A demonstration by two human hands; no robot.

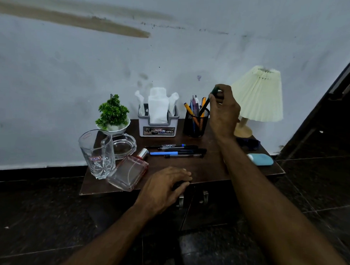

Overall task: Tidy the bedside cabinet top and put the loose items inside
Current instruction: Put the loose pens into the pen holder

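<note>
A dark wooden bedside cabinet [208, 170] stands against the wall. My right hand [224, 112] is raised over the black mesh pen holder [195, 123] and pinches a dark green-capped pen [206, 103] whose lower end is inside the holder. My left hand [163, 188] rests at the cabinet's front edge, its fingers curled over a small dark object that I cannot identify. Several loose pens [177, 150] lie side by side in the middle of the top. A clear perfume bottle [128, 170] lies on its side at the front left.
A drinking glass [97, 153], a glass ashtray [124, 145], a small potted plant [112, 115] and a tissue box [157, 123] crowd the left and back. A cream lamp [258, 96], a dark purple item [249, 143] and a blue case [261, 159] sit on the right. Two door handles [204, 196] show below.
</note>
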